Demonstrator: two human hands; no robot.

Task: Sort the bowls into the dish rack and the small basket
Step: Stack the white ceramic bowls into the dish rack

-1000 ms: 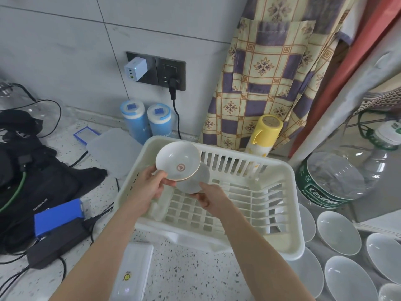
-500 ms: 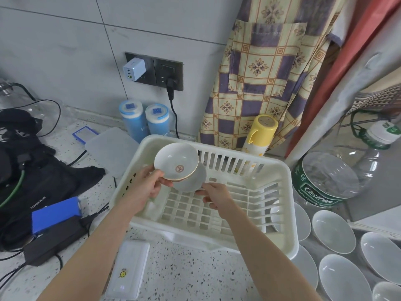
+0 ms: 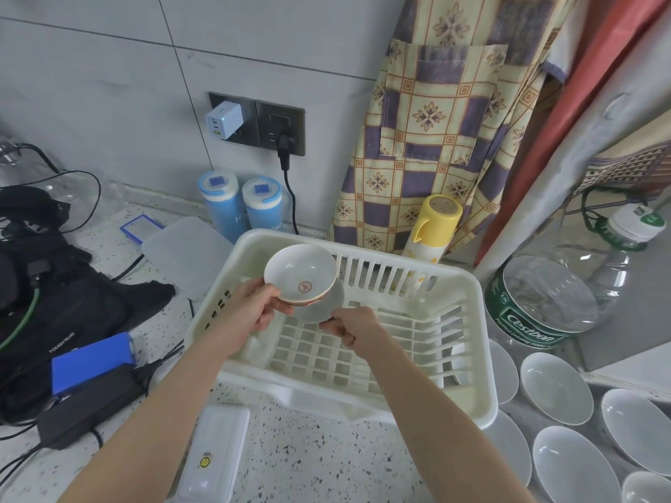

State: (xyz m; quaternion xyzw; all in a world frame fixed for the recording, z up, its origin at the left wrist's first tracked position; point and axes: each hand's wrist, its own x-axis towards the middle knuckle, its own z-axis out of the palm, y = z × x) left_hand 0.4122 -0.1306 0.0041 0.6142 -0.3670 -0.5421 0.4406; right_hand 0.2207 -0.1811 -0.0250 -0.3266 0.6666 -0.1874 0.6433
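A cream plastic dish rack (image 3: 468,404) stands on the speckled counter. Above its far left corner my left hand (image 3: 250,310) grips a small white bowl with a red emblem and gold rim (image 3: 299,274), tilted toward me. Just behind and under it, my right hand (image 3: 348,326) pinches the lower edge of a plain white bowl (image 3: 328,303), mostly hidden by the first bowl. Several plain white bowls (image 3: 552,388) lie on the counter to the right of the rack. No small basket is visible.
A large clear water bottle (image 3: 555,306) lies right of the rack. A yellow-capped flask (image 3: 434,226) and two blue canisters (image 3: 239,205) stand behind it. Black bag, blue box (image 3: 90,361), cables and a power adapter are at left; a white case (image 3: 214,455) lies near the front.
Both hands with their bowls stay over the rack's left corner. My right hand has lowered slightly, drawing the plain bowl a little down from behind the emblem bowl.
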